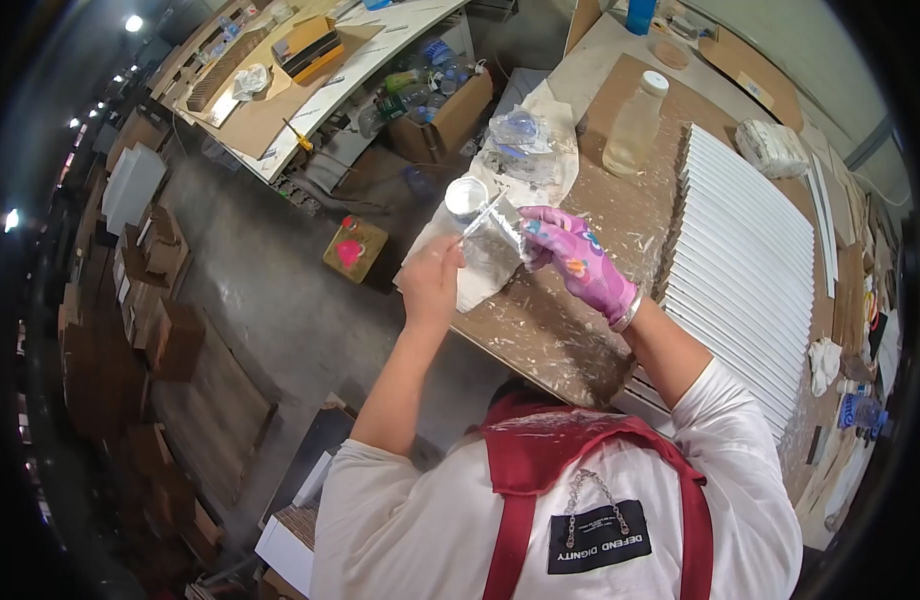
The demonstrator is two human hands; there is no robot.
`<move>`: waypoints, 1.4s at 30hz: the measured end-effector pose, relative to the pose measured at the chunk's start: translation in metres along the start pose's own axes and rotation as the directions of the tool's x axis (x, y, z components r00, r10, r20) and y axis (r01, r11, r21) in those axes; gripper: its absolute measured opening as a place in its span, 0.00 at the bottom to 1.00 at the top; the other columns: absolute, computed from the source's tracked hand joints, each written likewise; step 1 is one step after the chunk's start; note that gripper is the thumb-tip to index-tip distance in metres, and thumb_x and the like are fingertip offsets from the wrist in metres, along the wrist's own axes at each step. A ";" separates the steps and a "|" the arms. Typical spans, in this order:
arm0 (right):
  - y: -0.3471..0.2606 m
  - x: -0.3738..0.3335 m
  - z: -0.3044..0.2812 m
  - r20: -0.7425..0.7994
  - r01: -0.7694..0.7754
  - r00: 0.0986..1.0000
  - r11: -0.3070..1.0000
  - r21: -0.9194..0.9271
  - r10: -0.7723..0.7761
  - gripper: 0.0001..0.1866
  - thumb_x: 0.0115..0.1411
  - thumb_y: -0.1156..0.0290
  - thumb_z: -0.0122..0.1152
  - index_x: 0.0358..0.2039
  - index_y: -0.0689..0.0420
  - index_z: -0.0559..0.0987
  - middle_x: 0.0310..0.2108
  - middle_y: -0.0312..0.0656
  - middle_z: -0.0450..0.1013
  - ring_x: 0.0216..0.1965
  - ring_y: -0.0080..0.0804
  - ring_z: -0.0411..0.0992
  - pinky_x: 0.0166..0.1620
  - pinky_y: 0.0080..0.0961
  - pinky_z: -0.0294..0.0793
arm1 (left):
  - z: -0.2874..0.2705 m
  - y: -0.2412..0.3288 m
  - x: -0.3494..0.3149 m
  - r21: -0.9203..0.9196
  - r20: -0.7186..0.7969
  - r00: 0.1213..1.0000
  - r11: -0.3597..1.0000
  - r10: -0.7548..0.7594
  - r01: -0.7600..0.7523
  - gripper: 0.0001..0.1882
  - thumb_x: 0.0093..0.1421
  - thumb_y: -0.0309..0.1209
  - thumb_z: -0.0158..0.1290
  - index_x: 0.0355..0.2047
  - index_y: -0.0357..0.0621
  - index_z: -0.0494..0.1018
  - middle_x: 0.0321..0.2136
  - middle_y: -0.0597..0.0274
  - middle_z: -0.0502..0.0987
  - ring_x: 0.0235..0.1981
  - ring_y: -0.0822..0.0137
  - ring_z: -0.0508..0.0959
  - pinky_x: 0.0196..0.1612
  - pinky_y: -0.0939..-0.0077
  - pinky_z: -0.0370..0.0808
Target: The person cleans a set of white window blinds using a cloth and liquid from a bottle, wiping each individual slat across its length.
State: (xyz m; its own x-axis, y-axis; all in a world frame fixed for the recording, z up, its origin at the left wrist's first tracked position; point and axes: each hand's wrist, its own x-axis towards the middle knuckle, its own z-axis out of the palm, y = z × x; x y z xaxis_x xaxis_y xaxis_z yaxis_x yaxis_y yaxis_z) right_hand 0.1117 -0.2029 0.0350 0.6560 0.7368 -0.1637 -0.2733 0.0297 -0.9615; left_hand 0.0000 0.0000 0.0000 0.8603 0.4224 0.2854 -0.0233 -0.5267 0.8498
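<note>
We pinch a thin stick (484,217) in our left hand (432,278); our gloved right hand (580,262) clamps a shiny container (501,229), apparently steadying it.

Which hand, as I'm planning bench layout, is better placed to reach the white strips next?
Probably the right hand: it's nearer the white strips, though it seems to hold a silvery item. The left hand is farther off, pinching a thin stick.
</note>
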 end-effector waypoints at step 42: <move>0.058 -0.258 -0.144 -0.686 0.430 0.728 0.780 0.454 -0.002 0.22 0.65 0.65 0.53 0.56 0.62 0.67 0.34 0.42 0.74 0.30 0.28 0.73 0.36 0.23 0.76 | 0.107 0.063 -0.011 -0.015 0.556 0.799 0.964 0.229 -0.267 0.38 0.54 0.35 0.62 0.62 0.35 0.59 0.59 0.43 0.64 0.60 0.48 0.64 0.63 0.62 0.60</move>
State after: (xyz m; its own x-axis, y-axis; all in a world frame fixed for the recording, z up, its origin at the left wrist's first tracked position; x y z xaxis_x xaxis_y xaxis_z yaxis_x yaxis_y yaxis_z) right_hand 0.0279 -0.4878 -0.0103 0.9604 0.0727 -0.2690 -0.2508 0.6465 -0.7205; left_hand 0.0437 -0.1167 0.0031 0.9651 -0.1936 0.1766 -0.2593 -0.6093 0.7493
